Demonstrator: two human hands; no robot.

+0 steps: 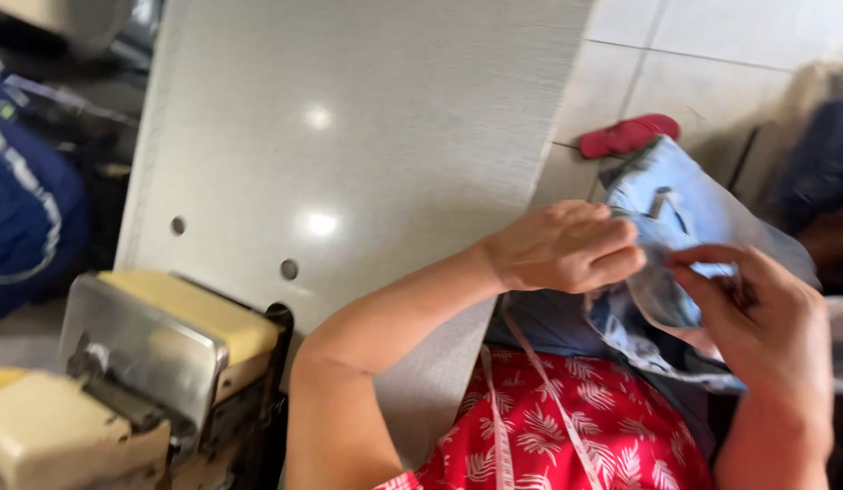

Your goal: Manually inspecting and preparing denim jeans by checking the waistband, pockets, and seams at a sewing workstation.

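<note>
The light-blue denim piece is pinched by both hands — left hand, right hand — right of the grey table. Unsupported cloth could slip from the pinch.

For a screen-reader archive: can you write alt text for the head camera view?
Both hands, left hand and right hand, grip a light blue denim garment over a lap in red leaf-print fabric. A cream sewing machine sits on a pale grey table.
</note>
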